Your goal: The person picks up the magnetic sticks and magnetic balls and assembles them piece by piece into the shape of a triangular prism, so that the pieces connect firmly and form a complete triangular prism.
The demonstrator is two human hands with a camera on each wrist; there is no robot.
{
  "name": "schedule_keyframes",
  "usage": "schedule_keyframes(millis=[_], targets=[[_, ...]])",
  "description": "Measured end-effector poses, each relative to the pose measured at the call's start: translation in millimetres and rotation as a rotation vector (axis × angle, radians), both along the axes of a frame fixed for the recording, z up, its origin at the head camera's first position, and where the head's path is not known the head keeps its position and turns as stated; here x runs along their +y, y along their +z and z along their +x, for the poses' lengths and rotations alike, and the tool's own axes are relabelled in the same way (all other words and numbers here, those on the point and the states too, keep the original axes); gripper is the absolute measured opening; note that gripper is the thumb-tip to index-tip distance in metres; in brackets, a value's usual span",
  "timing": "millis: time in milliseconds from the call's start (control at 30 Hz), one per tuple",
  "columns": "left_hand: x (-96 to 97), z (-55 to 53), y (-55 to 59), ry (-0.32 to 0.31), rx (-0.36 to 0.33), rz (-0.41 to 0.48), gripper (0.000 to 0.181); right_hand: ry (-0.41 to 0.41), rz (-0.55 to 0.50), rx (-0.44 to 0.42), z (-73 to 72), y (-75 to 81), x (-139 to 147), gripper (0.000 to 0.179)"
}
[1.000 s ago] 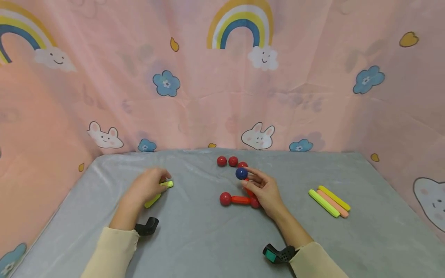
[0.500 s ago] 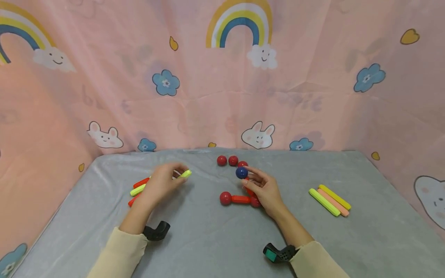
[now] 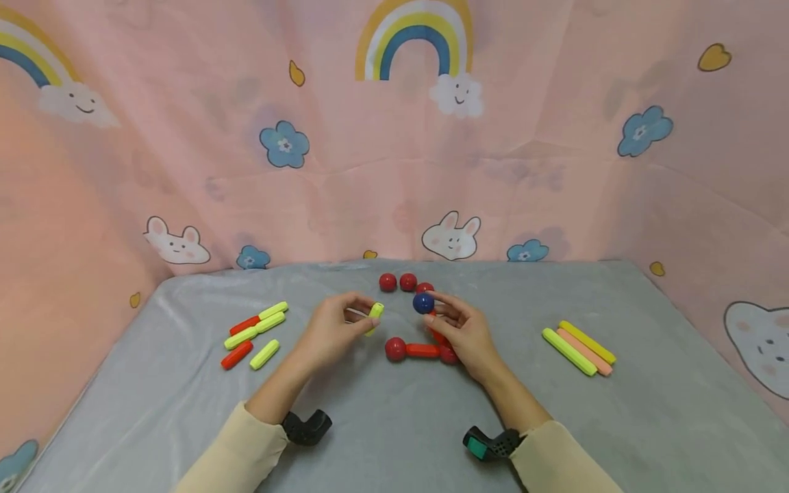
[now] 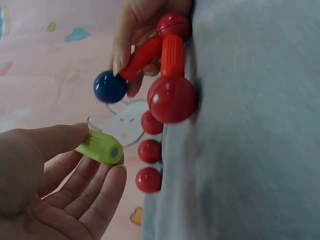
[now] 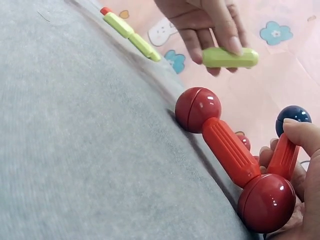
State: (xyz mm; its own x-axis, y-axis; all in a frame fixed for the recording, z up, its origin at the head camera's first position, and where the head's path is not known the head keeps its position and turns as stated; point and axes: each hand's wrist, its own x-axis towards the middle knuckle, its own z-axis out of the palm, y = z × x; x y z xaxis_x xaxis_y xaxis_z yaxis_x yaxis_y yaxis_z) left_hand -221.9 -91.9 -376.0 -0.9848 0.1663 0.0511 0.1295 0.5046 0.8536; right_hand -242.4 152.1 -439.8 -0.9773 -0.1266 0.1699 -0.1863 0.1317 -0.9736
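Observation:
My left hand (image 3: 333, 329) pinches a short yellow-green magnetic rod (image 3: 376, 312) between thumb and fingers, raised above the table. A grey disc shows on the rod's end in the left wrist view. My right hand (image 3: 470, 335) holds an upright red magnetic rod (image 5: 284, 157), topped by a blue ball (image 3: 423, 303). The thumb also touches that ball in the right wrist view. Below, the rod meets a red corner ball (image 5: 267, 202), from which a second red rod (image 3: 422, 350) runs left along the table to another red ball (image 3: 395, 349). A gap separates the yellow-green rod from the blue ball.
Three loose red balls, including the leftmost ball (image 3: 387, 282), line the back of the table. Several short rods, among them a red rod (image 3: 237, 355) and a yellow-green rod (image 3: 265, 355), lie left. Three longer rods, including a peach rod (image 3: 584, 351), lie right.
My left hand has picked up the yellow-green rod from the left group and carried it right, close to the blue ball. My right hand stays at the joined red pieces.

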Motion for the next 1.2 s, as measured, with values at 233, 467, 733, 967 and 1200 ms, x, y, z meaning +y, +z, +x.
schedule_keyframes(millis=[233, 467, 733, 967, 1200], targets=[[23.6, -9.9, -1.8, -0.046, 0.005, 0.071, 0.025, -0.005, -0.041, 0.009, 0.6, -1.0, 1, 0.045], [35.4, -4.8, -15.4, 0.004, 0.036, 0.213, 0.025, 0.006, -0.066, 0.028, 1.2, -1.7, 1, 0.044], [39.4, -5.0, -24.5, -0.028, 0.021, 0.237, 0.025, 0.012, -0.065, 0.055, -0.5, 1.5, 0, 0.043], [38.7, -5.4, -31.1, -0.027, 0.010, 0.234, 0.026, 0.028, -0.070, 0.051, -1.3, 1.2, -2, 0.044], [38.5, -5.1, -33.4, -0.064, 0.026, 0.188, 0.031, 0.023, -0.058, 0.044, 0.1, 1.3, -1, 0.044]])
